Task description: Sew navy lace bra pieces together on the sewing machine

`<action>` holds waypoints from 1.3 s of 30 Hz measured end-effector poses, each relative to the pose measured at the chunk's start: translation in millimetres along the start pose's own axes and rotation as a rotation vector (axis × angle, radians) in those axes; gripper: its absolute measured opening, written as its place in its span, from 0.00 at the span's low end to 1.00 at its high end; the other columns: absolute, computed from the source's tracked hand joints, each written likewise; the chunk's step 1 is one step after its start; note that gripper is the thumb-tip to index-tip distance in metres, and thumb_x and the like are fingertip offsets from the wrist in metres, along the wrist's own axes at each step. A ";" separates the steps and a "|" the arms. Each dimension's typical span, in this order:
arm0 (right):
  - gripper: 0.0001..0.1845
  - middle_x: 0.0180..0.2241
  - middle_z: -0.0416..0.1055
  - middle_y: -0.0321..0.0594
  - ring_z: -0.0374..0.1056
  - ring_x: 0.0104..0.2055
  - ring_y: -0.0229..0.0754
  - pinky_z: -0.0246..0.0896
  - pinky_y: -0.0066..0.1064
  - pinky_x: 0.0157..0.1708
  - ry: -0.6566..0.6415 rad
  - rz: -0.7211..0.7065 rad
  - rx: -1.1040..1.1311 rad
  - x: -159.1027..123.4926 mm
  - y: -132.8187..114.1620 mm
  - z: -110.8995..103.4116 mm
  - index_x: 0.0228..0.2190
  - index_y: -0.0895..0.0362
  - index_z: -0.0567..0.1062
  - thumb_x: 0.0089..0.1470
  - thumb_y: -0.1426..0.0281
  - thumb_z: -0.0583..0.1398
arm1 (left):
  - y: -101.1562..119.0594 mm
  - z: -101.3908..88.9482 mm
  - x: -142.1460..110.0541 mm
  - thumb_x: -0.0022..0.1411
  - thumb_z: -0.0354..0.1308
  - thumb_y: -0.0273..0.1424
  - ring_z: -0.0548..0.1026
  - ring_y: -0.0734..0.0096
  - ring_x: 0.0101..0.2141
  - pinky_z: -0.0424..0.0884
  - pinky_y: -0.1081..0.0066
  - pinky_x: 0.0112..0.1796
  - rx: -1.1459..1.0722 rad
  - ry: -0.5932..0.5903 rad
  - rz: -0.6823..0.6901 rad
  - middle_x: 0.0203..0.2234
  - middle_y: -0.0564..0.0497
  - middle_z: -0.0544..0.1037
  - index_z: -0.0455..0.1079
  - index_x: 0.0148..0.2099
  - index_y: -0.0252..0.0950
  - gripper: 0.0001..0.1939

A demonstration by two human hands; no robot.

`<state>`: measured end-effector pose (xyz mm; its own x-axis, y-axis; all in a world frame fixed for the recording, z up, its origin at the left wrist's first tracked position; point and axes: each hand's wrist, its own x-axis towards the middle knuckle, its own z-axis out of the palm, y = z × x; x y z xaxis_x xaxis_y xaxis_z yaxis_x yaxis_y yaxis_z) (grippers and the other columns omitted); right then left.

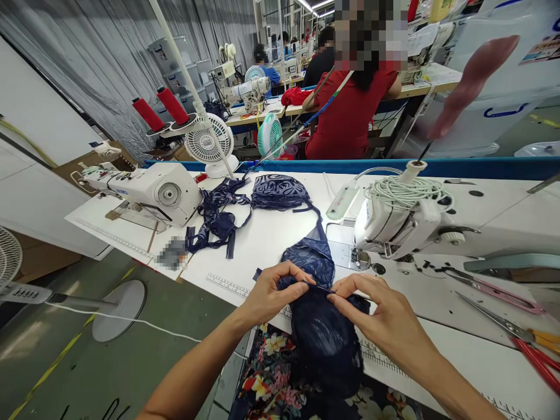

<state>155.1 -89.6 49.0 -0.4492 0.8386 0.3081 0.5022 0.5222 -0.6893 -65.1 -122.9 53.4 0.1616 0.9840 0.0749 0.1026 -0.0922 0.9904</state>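
A dark navy lace bra [326, 338] hangs over the front edge of the white sewing table, partly above my lap. My left hand [277, 289] pinches its upper seam between thumb and fingers. Close beside it, my right hand [371, 303] pinches the same edge from the right. Beyond my fingers, a lace cup [308, 256] lies on the table, joined by a strap to a patterned cup piece [280, 192] farther back. The sewing machine [394, 216] stands just right of the lace, its needle area near the fabric. What lies directly under my fingertips is hidden.
Scissors with red handles [536, 356] and pink-handled snips [503, 291] lie at the right. More navy lace pieces [219, 221] lie at the left, before a second sewing machine [157, 189]. A white fan [210, 140] stands behind. A person in red [343, 116] sits ahead.
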 end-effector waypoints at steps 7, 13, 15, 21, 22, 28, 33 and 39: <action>0.09 0.29 0.71 0.35 0.65 0.27 0.38 0.54 0.30 0.26 -0.115 -0.143 -0.147 20.9 -14.5 16.9 0.34 0.52 0.74 0.61 0.72 0.54 | -24.0 -13.6 0.3 0.62 0.61 0.41 0.73 0.71 0.34 0.68 0.72 0.37 -0.120 0.027 -0.117 0.32 0.49 0.76 0.71 0.36 0.34 0.14; 0.11 0.34 0.72 0.40 0.68 0.38 0.40 0.61 0.30 0.38 0.100 -0.195 -0.121 159.2 -40.0 66.7 0.32 0.56 0.75 0.60 0.76 0.53 | 20.5 -100.6 68.6 0.56 0.65 0.35 0.71 0.72 0.32 0.66 0.72 0.38 0.154 0.328 0.157 0.27 0.54 0.73 0.69 0.32 0.36 0.09; 0.15 0.43 0.71 0.42 0.67 0.48 0.39 0.61 0.29 0.47 0.185 -0.267 -0.096 189.0 -42.9 69.6 0.42 0.56 0.74 0.64 0.75 0.49 | 44.8 -116.1 80.3 0.61 0.59 0.29 0.73 0.69 0.37 0.66 0.67 0.47 0.615 0.438 0.479 0.33 0.53 0.77 0.71 0.36 0.38 0.01; 0.17 0.41 0.74 0.44 0.71 0.40 0.37 0.67 0.28 0.38 0.082 -0.495 -0.142 120.3 25.5 53.5 0.39 0.56 0.76 0.64 0.76 0.48 | -9.0 -51.6 50.7 0.63 0.46 0.17 0.73 0.72 0.33 0.61 0.60 0.55 1.266 0.111 0.855 0.32 0.53 0.79 0.70 0.38 0.38 0.14; 0.17 0.39 0.75 0.41 0.71 0.36 0.36 0.68 0.27 0.35 0.012 -0.539 -0.163 100.8 42.0 47.8 0.38 0.55 0.77 0.64 0.76 0.48 | -28.5 -31.6 46.0 0.64 0.45 0.18 0.72 0.72 0.32 0.61 0.60 0.55 1.285 0.017 0.850 0.31 0.52 0.78 0.70 0.38 0.37 0.14; 0.15 0.42 0.77 0.46 0.73 0.44 0.42 0.72 0.35 0.43 -0.149 -0.606 -0.263 45.5 89.3 13.5 0.43 0.58 0.76 0.64 0.77 0.50 | -66.7 35.6 55.1 0.65 0.44 0.20 0.70 0.68 0.31 0.66 0.61 0.52 1.254 -0.235 0.826 0.26 0.48 0.73 0.69 0.32 0.34 0.14; 0.20 0.47 0.76 0.48 0.72 0.49 0.44 0.73 0.37 0.44 -0.147 -0.598 -0.305 39.9 89.6 8.0 0.50 0.59 0.73 0.62 0.81 0.50 | -41.2 2.9 84.2 0.66 0.52 0.27 0.71 0.63 0.49 0.51 0.50 0.63 1.080 -0.633 0.825 0.41 0.47 0.77 0.73 0.39 0.37 0.08; 0.33 0.55 0.71 0.42 0.67 0.57 0.44 0.72 0.38 0.45 -0.148 -0.400 -0.439 0.7 98.0 -6.7 0.56 0.51 0.69 0.55 0.87 0.44 | -57.4 -15.9 88.3 0.66 0.53 0.27 0.63 0.58 0.60 0.48 0.45 0.64 0.899 -0.663 0.686 0.52 0.45 0.73 0.75 0.46 0.41 0.11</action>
<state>208.9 -36.8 -13.9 -0.7478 0.5505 0.3713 0.5168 0.8336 -0.1950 -72.4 -28.3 4.9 0.8648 0.4591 0.2036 0.3801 -0.8633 0.3320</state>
